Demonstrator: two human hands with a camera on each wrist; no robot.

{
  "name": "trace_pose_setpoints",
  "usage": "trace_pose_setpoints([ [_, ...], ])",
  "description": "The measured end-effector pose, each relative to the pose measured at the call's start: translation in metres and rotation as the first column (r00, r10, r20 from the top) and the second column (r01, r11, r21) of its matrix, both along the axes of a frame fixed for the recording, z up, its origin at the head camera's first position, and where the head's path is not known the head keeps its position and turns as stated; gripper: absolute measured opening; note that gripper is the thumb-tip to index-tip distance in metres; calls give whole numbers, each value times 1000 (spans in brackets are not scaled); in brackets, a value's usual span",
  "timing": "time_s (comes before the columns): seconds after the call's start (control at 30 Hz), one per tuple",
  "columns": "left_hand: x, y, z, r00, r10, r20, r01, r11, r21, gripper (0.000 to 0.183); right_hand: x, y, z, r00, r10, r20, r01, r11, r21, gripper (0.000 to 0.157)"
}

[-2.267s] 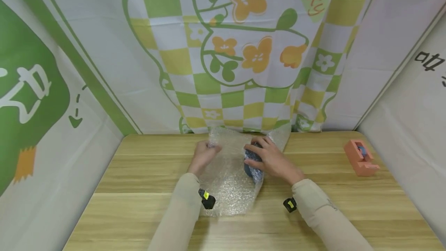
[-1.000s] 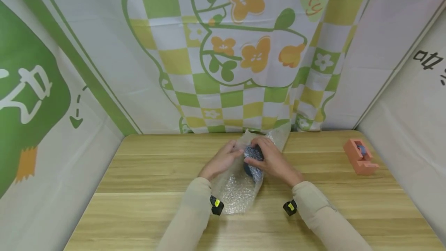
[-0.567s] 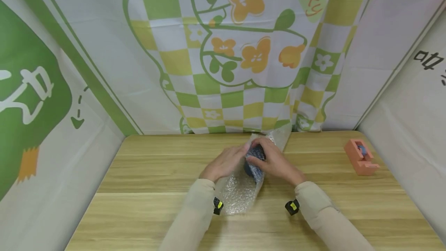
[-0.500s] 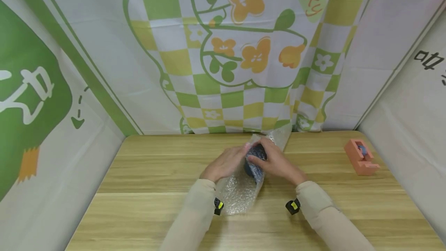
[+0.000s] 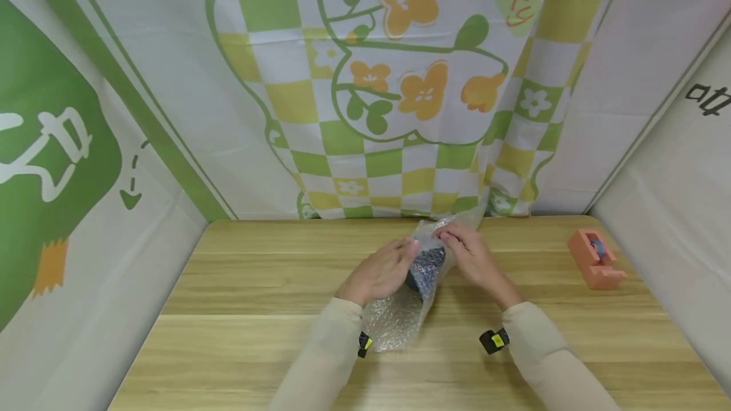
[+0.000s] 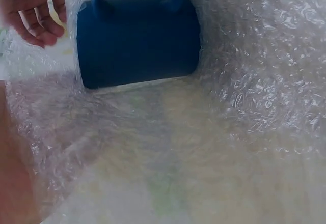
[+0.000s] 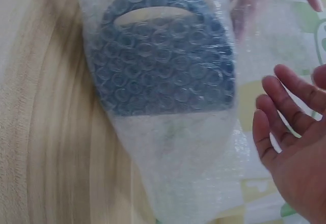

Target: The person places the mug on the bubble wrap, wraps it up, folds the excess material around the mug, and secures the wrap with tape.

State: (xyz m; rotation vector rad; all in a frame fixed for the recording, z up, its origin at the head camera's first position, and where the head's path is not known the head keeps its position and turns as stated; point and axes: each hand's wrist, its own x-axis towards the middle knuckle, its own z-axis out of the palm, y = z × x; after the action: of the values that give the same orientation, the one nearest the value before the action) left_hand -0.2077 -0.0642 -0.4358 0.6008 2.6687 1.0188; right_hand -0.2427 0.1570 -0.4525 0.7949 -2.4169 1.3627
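A dark blue mug lies on its side on a sheet of bubble wrap. In the right wrist view the wrap covers the mug, whose handle shows through. My left hand presses the folded wrap against the mug's left side with fairly straight fingers; its fingertips are partly hidden. At the far right of the mug is my right hand, close to the raised end of the wrap. Its fingers are loosely bent and hold nothing in the right wrist view.
A coral-coloured tape dispenser with a blue roll stands at the right of the wooden table. A patterned cloth hangs at the table's back edge, where the wrap's far end touches it.
The left hand has brought the wrap's left side rightward over to the mug. The right hand has let go of the wrapped mug and moved slightly right.
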Motion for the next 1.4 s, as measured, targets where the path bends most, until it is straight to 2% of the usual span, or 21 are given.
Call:
trace_pose_setpoints([
  [0.13, 4, 5, 0, 995, -36, -98, 21, 989, -148, 80, 5, 5, 6, 994, -33, 102, 30, 999, 34, 27],
  [0.27, 8, 10, -2, 982, -53, -179, 3, 963, -270, 79, 8, 9, 9, 984, -46, 171, 24, 991, 131, 17],
  [0.4, 13, 15, -5, 970, -47, -238, -40, 936, -349, 82, 10, 14, 8, 977, -34, 210, -3, 984, 176, 11],
  [0.53, 17, 18, -5, 961, -37, -274, -74, 920, -386, 85, 13, 19, 6, 976, -10, 219, -34, 980, 198, 9],
  [0.7, 18, 23, -8, 949, 0, -315, -121, 923, -366, 84, 13, 22, 1, 970, 3, 243, -54, 977, 205, 6],
  [0.87, 16, 30, -10, 922, 79, -380, -198, 937, -287, 74, 13, 23, -7, 963, -10, 269, -47, 978, 206, 7],
  [0.97, 15, 34, -11, 904, 141, -403, -254, 936, -244, 70, 13, 23, -9, 967, -12, 253, -42, 977, 208, 7],
  [1.1, 13, 44, -11, 888, 217, -405, -328, 917, -226, 73, 14, 22, -10, 972, -28, 233, -27, 972, 232, 6],
  [1.23, 11, 55, -11, 877, 275, -393, -384, 894, -230, 80, 15, 19, -10, 981, -74, 180, 22, 960, 280, 7],
  [1.4, 9, 64, -13, 840, 323, -437, -450, 863, -228, 85, 15, 19, -15, 990, -125, 67, 101, 953, 287, 10],
])
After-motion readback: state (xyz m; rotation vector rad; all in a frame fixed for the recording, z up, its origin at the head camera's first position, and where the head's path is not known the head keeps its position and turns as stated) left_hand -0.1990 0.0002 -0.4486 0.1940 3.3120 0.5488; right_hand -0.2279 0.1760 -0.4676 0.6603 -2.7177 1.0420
